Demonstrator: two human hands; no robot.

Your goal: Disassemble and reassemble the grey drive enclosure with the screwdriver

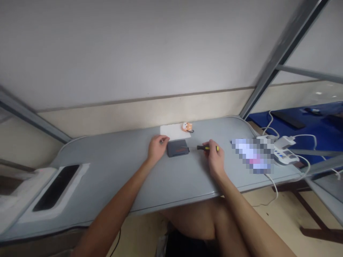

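A dark grey flat box (178, 149) with vents along its near side lies on the grey table between my hands. My right hand (215, 157) is closed around the black and yellow handle of a screwdriver (199, 147). Its thin shaft points left, and the tip reaches over the top of the box. My left hand (157, 147) is just left of the box with its fingers pinched together. A small greyish bit shows at those fingers, too small to name. Behind the box are a white sheet of paper (171, 132) and a small orange and white animal-shaped case (187, 127) with a black clip.
At the right stand a blurred-out lit screen (252, 156) and a white power strip (285, 156) with plugs and cables. A black phone-like slab (56, 187) lies on white material at the left. Metal frame posts (261, 89) flank the table (107, 160), with a wall behind.
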